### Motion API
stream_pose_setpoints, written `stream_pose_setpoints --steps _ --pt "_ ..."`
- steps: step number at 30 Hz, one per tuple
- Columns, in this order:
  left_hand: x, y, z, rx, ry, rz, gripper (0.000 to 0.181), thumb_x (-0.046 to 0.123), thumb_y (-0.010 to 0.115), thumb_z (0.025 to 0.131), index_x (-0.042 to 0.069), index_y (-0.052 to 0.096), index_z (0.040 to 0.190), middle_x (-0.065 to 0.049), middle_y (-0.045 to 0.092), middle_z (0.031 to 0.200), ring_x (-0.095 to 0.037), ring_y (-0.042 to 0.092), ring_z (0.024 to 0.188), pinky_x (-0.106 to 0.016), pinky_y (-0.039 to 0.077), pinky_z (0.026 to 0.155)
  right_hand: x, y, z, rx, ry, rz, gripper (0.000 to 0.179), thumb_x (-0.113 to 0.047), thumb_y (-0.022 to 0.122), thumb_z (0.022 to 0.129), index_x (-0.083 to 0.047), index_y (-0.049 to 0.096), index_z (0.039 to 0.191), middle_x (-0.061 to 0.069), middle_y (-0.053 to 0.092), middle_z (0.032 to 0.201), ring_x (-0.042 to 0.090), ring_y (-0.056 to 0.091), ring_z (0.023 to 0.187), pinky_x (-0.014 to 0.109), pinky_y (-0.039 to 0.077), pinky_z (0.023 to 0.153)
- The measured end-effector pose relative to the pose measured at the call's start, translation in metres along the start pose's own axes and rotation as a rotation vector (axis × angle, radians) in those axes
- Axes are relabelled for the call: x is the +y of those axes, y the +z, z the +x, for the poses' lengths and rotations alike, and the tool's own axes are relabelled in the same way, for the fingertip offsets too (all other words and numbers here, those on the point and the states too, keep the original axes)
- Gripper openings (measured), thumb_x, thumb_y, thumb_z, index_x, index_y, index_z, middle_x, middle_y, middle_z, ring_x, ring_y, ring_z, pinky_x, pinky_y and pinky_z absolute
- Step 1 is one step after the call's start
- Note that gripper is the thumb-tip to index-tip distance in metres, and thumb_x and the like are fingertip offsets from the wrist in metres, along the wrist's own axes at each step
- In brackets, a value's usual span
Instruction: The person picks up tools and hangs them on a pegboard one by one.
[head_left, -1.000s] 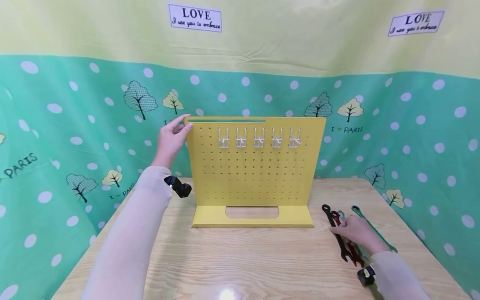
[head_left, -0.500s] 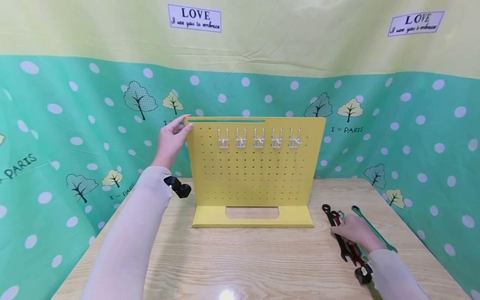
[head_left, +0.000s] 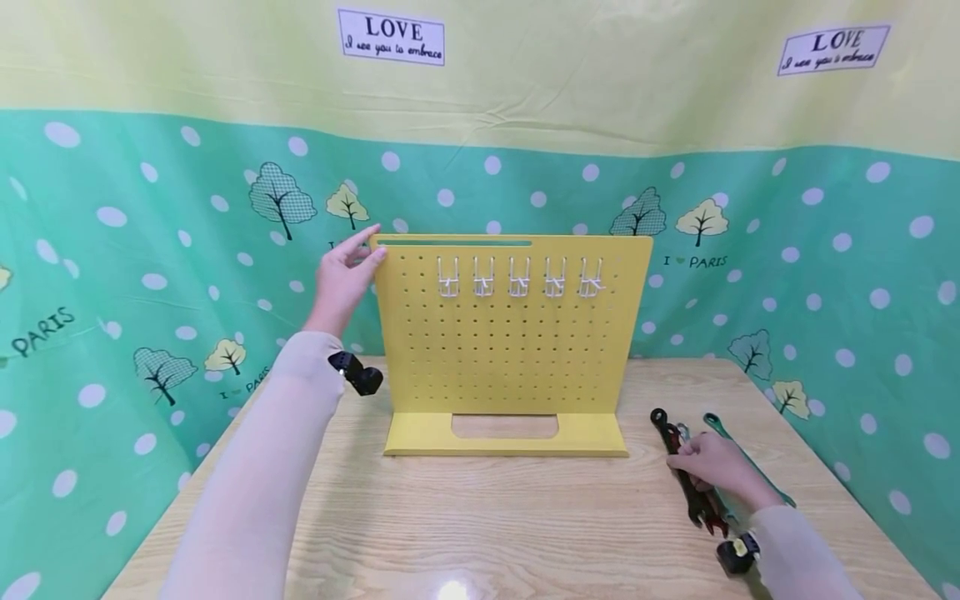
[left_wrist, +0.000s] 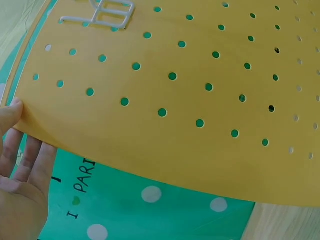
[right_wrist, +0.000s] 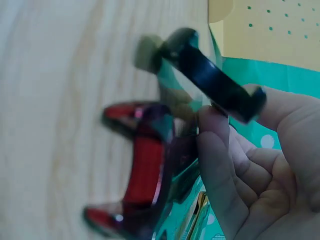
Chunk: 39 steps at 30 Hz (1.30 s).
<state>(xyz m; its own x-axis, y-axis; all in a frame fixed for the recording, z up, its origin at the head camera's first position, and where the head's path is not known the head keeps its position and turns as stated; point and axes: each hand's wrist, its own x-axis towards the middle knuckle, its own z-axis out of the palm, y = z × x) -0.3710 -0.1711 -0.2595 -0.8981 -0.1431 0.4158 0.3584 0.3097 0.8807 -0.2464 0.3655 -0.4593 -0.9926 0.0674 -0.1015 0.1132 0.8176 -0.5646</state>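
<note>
A yellow pegboard [head_left: 516, 368] stands upright on its base. My left hand [head_left: 339, 282] grips its upper left corner, thumb on the front face and the other fingers behind, as the left wrist view also shows. Several white wire hooks [head_left: 519, 283] line its upper part. At the right my right hand [head_left: 716, 467] pinches a black wrench [head_left: 685, 486] between thumb and index finger. A red wrench [right_wrist: 145, 170] lies close under it, with a silver wrench [head_left: 683, 431] partly hidden by the hand. A green wrench [head_left: 759, 469] lies just right of the hand.
The wooden table [head_left: 480, 517] carries the pegboard near its back edge. A patterned green and yellow cloth [head_left: 862, 350] hangs behind and along both sides. The pegboard's base [head_left: 420, 433] reaches toward the front, left of the wrenches.
The black wrench has shifted slightly right, overlapping more of the red one, with my right hand moving slightly the same way. My left hand keeps its grip on the pegboard corner.
</note>
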Motion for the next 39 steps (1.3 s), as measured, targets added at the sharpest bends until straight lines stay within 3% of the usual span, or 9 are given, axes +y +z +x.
stream_pose_setpoints --steps 7,15,18,31,39 --pt "-0.002 -0.001 0.001 -0.010 0.012 0.000 0.047 0.038 0.065 0.097 0.029 0.058 0.143 -0.011 0.061 0.129 -0.024 0.062 0.117 -0.040 0.049 0.101 -0.002 -0.003 -0.002 -0.013 0.005 0.051 0.027 -0.026 0.071 0.094 -0.006 0.062 0.078 0.005 0.054 0.067 0.018 0.061 0.061 0.033 0.056 0.057" --pt "-0.001 -0.002 0.001 -0.009 0.002 0.005 0.046 0.039 0.065 0.097 0.027 0.059 0.141 -0.011 0.061 0.131 -0.024 0.062 0.118 -0.041 0.047 0.104 -0.007 -0.006 -0.007 0.000 -0.030 0.132 0.029 -0.026 0.066 0.098 0.003 0.059 0.098 0.007 0.060 0.076 0.019 0.062 0.064 0.036 0.058 0.059" --pt "-0.001 -0.002 0.001 -0.012 -0.001 0.004 0.045 0.038 0.065 0.098 0.027 0.060 0.141 -0.011 0.059 0.133 -0.024 0.062 0.119 -0.040 0.047 0.103 -0.011 -0.009 -0.010 0.000 -0.047 0.145 0.031 -0.026 0.064 0.100 0.003 0.057 0.104 0.007 0.057 0.073 0.021 0.062 0.063 0.037 0.058 0.058" --pt "-0.002 -0.002 0.001 -0.010 0.009 -0.018 0.045 0.036 0.066 0.098 0.024 0.060 0.141 -0.010 0.063 0.127 -0.022 0.064 0.114 -0.038 0.050 0.099 -0.033 -0.019 -0.021 -0.002 -0.121 0.222 0.038 -0.042 0.065 0.098 -0.005 0.056 0.104 0.007 0.052 0.069 0.024 0.059 0.066 0.037 0.059 0.062" --pt "-0.003 -0.003 0.000 -0.017 0.007 -0.014 0.045 0.036 0.065 0.098 0.024 0.060 0.141 -0.009 0.063 0.127 -0.022 0.065 0.114 -0.038 0.050 0.100 -0.054 -0.020 -0.017 -0.031 -0.220 0.297 0.033 -0.034 0.065 0.100 -0.003 0.056 0.107 0.011 0.059 0.078 0.026 0.060 0.069 0.042 0.059 0.064"
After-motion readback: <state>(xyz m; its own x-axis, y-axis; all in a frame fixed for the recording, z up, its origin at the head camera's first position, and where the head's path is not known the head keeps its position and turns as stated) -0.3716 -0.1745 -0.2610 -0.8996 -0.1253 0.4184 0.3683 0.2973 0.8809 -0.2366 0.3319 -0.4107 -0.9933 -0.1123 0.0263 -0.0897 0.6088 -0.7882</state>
